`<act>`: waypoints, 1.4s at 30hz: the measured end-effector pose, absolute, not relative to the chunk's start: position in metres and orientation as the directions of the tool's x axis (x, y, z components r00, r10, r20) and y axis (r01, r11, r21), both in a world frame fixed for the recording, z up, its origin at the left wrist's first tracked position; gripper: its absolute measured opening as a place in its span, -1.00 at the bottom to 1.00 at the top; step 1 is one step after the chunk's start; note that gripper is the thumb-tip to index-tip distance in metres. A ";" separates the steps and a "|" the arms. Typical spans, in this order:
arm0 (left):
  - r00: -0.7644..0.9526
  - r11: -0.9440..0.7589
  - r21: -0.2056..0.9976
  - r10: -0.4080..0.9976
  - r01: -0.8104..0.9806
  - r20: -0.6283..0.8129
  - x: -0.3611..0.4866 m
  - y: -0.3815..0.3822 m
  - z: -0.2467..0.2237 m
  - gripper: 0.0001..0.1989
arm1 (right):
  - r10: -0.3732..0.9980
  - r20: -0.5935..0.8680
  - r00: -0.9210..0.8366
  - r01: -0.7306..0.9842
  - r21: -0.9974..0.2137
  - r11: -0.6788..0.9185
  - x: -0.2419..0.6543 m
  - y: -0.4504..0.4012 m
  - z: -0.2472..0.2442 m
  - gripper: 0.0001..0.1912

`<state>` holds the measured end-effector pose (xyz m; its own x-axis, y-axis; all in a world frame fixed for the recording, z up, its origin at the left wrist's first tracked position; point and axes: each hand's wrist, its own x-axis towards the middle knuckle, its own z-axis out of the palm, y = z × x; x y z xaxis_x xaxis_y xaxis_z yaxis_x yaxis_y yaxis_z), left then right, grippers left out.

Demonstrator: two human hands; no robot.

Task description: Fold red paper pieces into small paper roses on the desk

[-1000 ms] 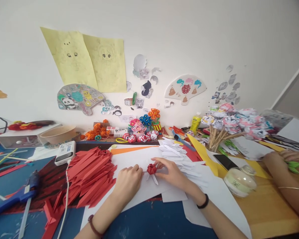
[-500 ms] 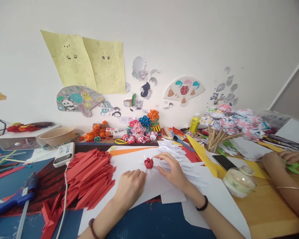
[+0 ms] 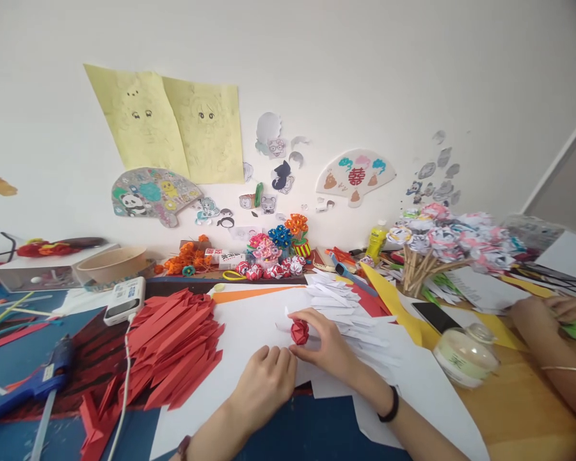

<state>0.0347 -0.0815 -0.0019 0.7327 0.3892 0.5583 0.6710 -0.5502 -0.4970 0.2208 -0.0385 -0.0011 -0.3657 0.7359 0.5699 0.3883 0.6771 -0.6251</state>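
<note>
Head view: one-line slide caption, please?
Right hand, grip curled around a red paper ball, left hand close by, between red strips and white strips.

A red double-happiness sign, 囍 (image 3: 356,176), is standing at the middle of the white fan (image 3: 338,168) on the wall. The clear jar (image 3: 480,370) is bearing a large dark character on its pale label (image 3: 455,358), too blurred to name surely. The small white box (image 3: 230,258), white power bank (image 3: 123,299) and printed sheet (image 3: 484,286) are carrying print too small to read.
</note>
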 end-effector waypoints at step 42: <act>0.548 -0.532 -0.148 0.763 0.834 0.342 0.035 -0.074 0.007 -0.85 | 0.678 0.538 -0.501 0.333 -0.603 0.724 0.229 -0.038 0.005 -0.83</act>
